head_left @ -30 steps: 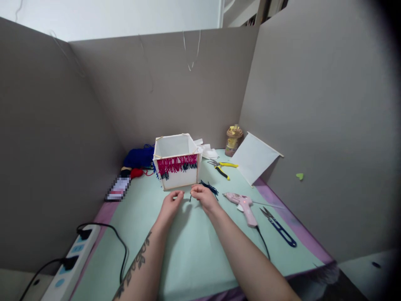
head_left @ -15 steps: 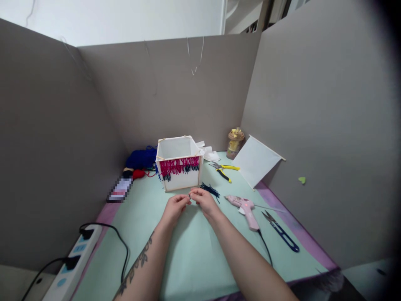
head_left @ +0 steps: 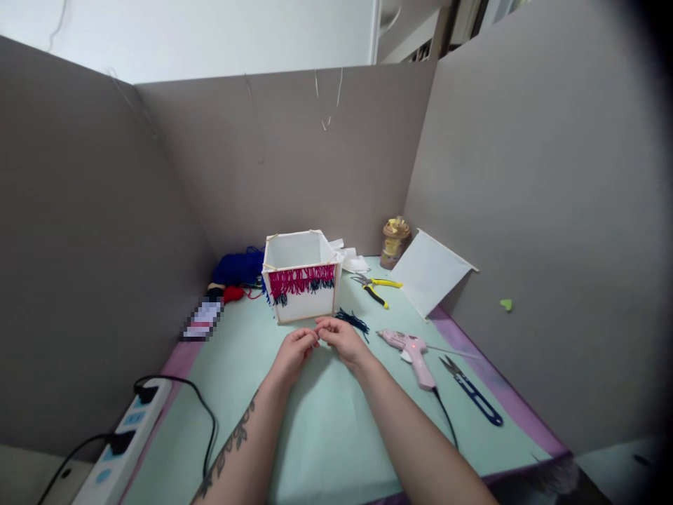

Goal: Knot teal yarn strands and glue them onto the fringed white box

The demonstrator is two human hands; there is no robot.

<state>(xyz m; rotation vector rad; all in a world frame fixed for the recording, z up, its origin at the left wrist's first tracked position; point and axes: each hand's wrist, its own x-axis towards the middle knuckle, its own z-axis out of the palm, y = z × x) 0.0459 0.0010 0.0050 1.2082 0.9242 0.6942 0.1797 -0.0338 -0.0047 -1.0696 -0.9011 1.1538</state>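
Note:
My left hand [head_left: 298, 351] and my right hand [head_left: 341, 339] meet fingertip to fingertip above the mat, both closed in a pinch. Whatever lies between the fingers is too small and too covered to name. Just beyond them stands a white open-topped box [head_left: 306, 306] edged with thin wooden sticks. A fringe of magenta yarn [head_left: 301, 279] hangs along its upper front, with dark blue strands [head_left: 322, 284] below at either end. Beside my right hand lies a bundle of cut dark blue yarn [head_left: 353, 321].
To the right are a pink glue gun [head_left: 415, 354], blue-handled thread snips [head_left: 472, 391], yellow-black pliers [head_left: 376, 286], a white panel [head_left: 432, 273] and a cup [head_left: 394, 242]. At left are blue yarn [head_left: 236, 268], a phone [head_left: 202, 319] and a power strip [head_left: 126, 438] with cables. Grey partitions surround the table.
My fingertips have shifted slightly against each other, and the small dark bit seen between them earlier is now hidden. The view has tipped a little; the things on the table stay put.

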